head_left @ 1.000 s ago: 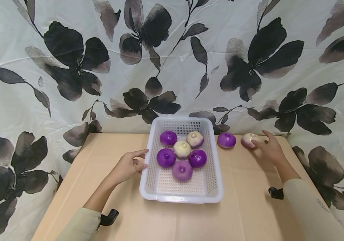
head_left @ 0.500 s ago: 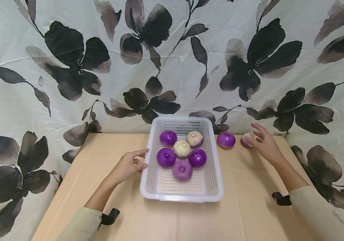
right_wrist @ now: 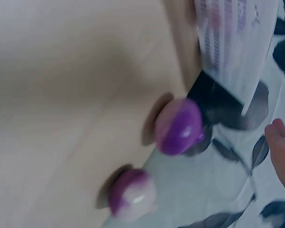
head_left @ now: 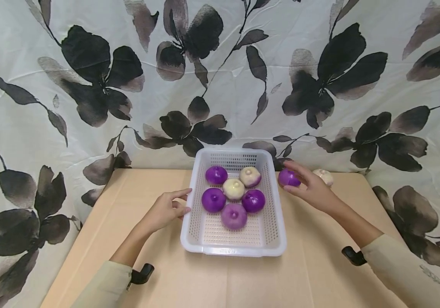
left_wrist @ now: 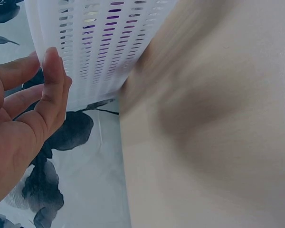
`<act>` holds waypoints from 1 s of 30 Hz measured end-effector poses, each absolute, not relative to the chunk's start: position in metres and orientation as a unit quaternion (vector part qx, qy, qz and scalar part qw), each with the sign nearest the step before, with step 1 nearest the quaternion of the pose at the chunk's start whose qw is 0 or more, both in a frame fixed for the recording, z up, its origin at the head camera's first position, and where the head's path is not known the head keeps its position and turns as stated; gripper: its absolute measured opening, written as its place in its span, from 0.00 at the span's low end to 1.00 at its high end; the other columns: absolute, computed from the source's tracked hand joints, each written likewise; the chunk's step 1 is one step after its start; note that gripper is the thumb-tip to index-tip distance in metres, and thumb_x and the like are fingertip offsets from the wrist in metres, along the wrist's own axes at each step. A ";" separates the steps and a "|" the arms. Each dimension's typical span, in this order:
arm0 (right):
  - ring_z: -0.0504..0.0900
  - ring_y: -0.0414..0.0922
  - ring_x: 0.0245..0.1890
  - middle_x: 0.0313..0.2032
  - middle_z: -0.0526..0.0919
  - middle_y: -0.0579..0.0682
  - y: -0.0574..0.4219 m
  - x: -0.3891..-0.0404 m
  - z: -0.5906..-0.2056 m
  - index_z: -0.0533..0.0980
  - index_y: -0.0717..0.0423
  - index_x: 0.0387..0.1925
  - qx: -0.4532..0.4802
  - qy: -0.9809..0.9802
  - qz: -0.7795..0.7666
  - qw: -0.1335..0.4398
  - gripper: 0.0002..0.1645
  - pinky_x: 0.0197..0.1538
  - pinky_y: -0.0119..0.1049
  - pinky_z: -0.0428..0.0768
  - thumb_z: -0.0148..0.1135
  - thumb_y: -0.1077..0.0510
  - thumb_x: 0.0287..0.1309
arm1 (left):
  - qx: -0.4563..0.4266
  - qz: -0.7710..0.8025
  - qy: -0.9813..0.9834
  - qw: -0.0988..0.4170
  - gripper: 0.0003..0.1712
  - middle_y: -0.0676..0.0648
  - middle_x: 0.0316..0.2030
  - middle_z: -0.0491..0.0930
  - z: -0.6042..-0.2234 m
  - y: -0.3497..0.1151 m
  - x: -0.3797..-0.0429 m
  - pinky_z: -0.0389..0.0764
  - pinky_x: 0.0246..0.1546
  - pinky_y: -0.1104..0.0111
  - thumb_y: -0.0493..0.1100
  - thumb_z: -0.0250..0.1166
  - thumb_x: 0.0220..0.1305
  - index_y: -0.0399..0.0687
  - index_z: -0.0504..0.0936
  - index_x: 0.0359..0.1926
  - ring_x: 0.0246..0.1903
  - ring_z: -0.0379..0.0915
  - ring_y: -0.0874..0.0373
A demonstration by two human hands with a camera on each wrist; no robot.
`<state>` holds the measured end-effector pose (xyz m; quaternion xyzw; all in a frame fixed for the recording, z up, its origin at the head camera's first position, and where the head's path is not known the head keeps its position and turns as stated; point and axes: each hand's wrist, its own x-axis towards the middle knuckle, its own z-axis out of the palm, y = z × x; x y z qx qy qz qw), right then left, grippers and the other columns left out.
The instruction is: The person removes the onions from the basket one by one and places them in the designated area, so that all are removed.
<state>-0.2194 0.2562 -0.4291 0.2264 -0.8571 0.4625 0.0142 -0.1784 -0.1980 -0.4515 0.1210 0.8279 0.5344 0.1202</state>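
The person's left hand [head_left: 167, 211] holds the left rim of the white basket [head_left: 232, 250], its fingers bent against the wall. The right hand [head_left: 314, 191] is loose and gripping nothing, thumb and fingers spread beside the purple onion [head_left: 287, 177], which sits just outside the basket's right rim. A pale onion [head_left: 324, 175] lies farther right, partly behind that hand, while six onions [head_left: 233, 189] are grouped in the basket.

Both outer onions sit at the back edge of the tabletop [head_left: 308, 273], by the floral cloth [head_left: 250, 132] — probably the weakest point here. A fingertip pushing the round, glossy purple onion from the front could roll it over that edge. A shallow grip might let it slip. The forearm or wrist could nudge the pale onion too — and a tug on the rim could set the six rolling.
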 end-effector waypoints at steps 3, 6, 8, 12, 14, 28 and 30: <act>0.65 0.65 0.74 0.76 0.64 0.62 0.241 -0.219 -0.425 0.64 0.59 0.76 0.257 -0.859 0.443 -0.005 0.43 0.70 0.37 0.74 0.72 0.61 0.62 | 0.125 0.534 0.828 0.121 0.36 0.28 0.58 0.76 -0.451 -0.198 -0.179 0.91 0.36 0.55 0.29 0.66 0.66 0.30 0.67 0.73 0.35 0.86 0.55; 0.66 0.61 0.74 0.74 0.67 0.59 0.225 -0.220 -0.419 0.65 0.57 0.75 0.291 -0.857 0.424 -0.027 0.43 0.73 0.52 0.71 0.73 0.59 0.62 | 0.121 0.533 0.829 0.122 0.36 0.29 0.58 0.76 -0.451 -0.198 -0.178 0.91 0.38 0.53 0.28 0.66 0.66 0.31 0.67 0.73 0.35 0.87 0.56; 0.67 0.58 0.75 0.74 0.69 0.56 0.213 -0.221 -0.415 0.66 0.55 0.75 0.310 -0.857 0.409 -0.044 0.42 0.75 0.57 0.68 0.73 0.57 0.62 | 0.121 0.531 0.830 0.123 0.36 0.29 0.59 0.76 -0.450 -0.198 -0.178 0.91 0.38 0.53 0.29 0.66 0.66 0.31 0.67 0.73 0.35 0.87 0.56; 0.73 0.55 0.71 0.71 0.74 0.53 0.190 -0.224 -0.409 0.69 0.53 0.73 0.344 -0.860 0.369 -0.070 0.42 0.73 0.58 0.72 0.75 0.53 0.61 | 0.124 0.530 0.830 0.123 0.36 0.28 0.59 0.76 -0.449 -0.198 -0.178 0.91 0.37 0.54 0.29 0.66 0.66 0.30 0.67 0.73 0.35 0.87 0.54; 0.75 0.55 0.69 0.70 0.75 0.53 0.178 -0.223 -0.408 0.71 0.54 0.72 0.360 -0.862 0.348 -0.087 0.41 0.72 0.57 0.73 0.75 0.52 0.60 | 0.125 0.531 0.829 0.123 0.36 0.28 0.59 0.76 -0.449 -0.199 -0.178 0.91 0.37 0.53 0.29 0.66 0.66 0.30 0.67 0.73 0.35 0.87 0.53; 0.78 0.56 0.65 0.62 0.81 0.53 0.123 -0.229 -0.414 0.73 0.57 0.69 0.397 -0.843 0.270 -0.243 0.37 0.70 0.53 0.76 0.75 0.59 0.58 | 0.128 0.539 0.823 0.125 0.36 0.27 0.60 0.75 -0.449 -0.200 -0.178 0.91 0.38 0.51 0.29 0.66 0.66 0.30 0.66 0.74 0.36 0.87 0.52; 0.79 0.55 0.64 0.62 0.80 0.53 0.119 -0.231 -0.414 0.74 0.57 0.68 0.397 -0.844 0.252 -0.258 0.37 0.69 0.53 0.78 0.75 0.59 0.58 | 0.127 0.538 0.824 0.124 0.36 0.27 0.60 0.75 -0.449 -0.200 -0.178 0.91 0.38 0.51 0.29 0.66 0.66 0.30 0.66 0.73 0.35 0.87 0.52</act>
